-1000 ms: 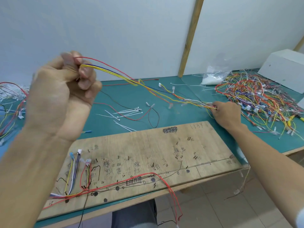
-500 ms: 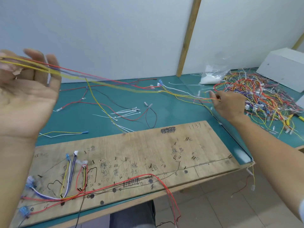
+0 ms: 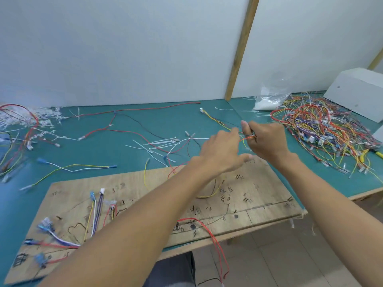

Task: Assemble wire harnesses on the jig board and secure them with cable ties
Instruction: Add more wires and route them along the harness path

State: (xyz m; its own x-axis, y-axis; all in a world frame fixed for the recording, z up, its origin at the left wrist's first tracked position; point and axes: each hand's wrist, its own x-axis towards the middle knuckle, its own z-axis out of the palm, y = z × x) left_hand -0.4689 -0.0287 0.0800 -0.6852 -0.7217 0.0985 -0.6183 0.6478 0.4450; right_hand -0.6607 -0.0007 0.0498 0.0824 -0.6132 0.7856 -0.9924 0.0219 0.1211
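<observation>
Pinching the thin bundle of white, orange and yellow wires (image 3: 246, 138) between thumb and fingers, my right hand (image 3: 267, 141) held it over the teal surface (image 3: 116, 146), just beyond the far edge of the scribbled plywood jig board (image 3: 149, 191). The strands ran toward 9 o'clock, behind my left hand (image 3: 220, 151), the nearer one to their free length. Its fingers were hidden, so I could not tell whether that grip had closed. The board's wired end lay toward 7 o'clock.
</observation>
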